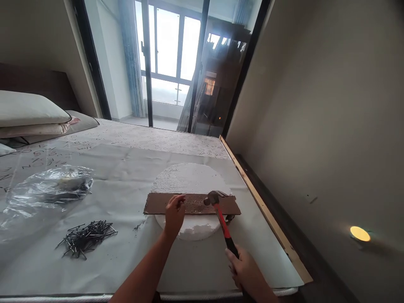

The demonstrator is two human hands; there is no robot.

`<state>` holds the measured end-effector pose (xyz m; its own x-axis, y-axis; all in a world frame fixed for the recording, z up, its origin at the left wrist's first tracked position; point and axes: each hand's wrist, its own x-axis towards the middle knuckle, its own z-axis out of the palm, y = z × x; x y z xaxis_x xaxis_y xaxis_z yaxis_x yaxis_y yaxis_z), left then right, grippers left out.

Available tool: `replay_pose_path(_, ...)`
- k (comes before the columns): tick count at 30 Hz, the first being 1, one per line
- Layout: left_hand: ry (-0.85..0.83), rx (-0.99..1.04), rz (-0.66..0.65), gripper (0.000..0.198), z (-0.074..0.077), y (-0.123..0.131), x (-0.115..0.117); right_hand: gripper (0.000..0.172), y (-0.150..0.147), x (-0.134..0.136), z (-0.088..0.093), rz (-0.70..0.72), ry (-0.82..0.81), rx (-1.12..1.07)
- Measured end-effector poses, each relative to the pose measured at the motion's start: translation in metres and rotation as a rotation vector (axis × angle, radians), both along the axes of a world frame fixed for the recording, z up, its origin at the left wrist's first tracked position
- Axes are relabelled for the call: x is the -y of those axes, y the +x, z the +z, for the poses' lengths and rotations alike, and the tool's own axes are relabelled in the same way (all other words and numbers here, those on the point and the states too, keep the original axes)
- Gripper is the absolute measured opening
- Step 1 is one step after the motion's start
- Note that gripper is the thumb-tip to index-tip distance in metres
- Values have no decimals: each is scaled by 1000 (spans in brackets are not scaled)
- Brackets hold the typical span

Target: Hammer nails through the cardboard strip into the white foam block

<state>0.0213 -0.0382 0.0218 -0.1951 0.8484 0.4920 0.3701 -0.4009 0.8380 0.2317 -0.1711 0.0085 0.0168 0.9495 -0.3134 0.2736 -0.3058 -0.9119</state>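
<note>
My right hand [248,269] is wrapped round the black grip of a claw hammer [223,223] with a red and black handle. The hammer's metal head is over the right part of a brown board [158,203], whose surface is marked by several small dots. At the board's left-middle, my left hand [175,214] has its fingers pinched together; what lies between them is too small to make out. Under the board is a round white foam-like disc [192,176], showing on both sides of it. Off to the left lies a loose pile of dark nails [88,237].
A clear plastic bag [50,187] with dark contents lies on the grey sheet [132,261] covering the bed. Along the right edge runs a wooden rail [261,202], with a wall beyond. Pillows [31,109] are at far left, and glass sliding doors stand behind.
</note>
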Motion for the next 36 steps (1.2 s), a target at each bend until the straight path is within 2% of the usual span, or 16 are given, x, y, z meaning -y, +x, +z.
replay_pose_path(5,-4,-68,81,23,7,-24,8,49,-13,7,2,-32,-82,-443)
replay_pose_path(8,-39,-83,127,24,9,-39,16,54,-16,12,-7,-10,-104,-509)
replay_pose_path(10,-78,-99,105,24,9,-45,25,50,-16,18,-12,23,-74,-463)
replay_pose_path(12,-104,-112,63,23,10,-50,36,42,-14,24,-12,80,-11,-334)
replay_pose_path(14,-102,-74,75,23,13,-58,48,35,-12,30,-7,161,94,-125)
replay_pose_path(19,3,167,387,27,38,-92,71,17,-22,30,7,395,391,485)
replay_pose_path(21,48,88,419,26,50,-99,77,15,-35,22,4,499,442,688)
replay_pose_path(24,69,-175,322,21,58,-91,79,16,-58,4,-9,663,537,920)
replay_pose_path(26,46,-353,211,20,54,-79,74,19,-71,-9,-20,694,559,947)
replay_pose_path(29,-5,-574,102,21,34,-66,58,20,-81,-24,-34,715,566,961)
replay_pose_path(33,-93,-812,89,25,5,-63,36,21,-79,-37,-48,739,572,975)
replay_pose_path(36,-177,-901,97,27,-7,-61,25,21,-76,-43,-60,756,562,972)
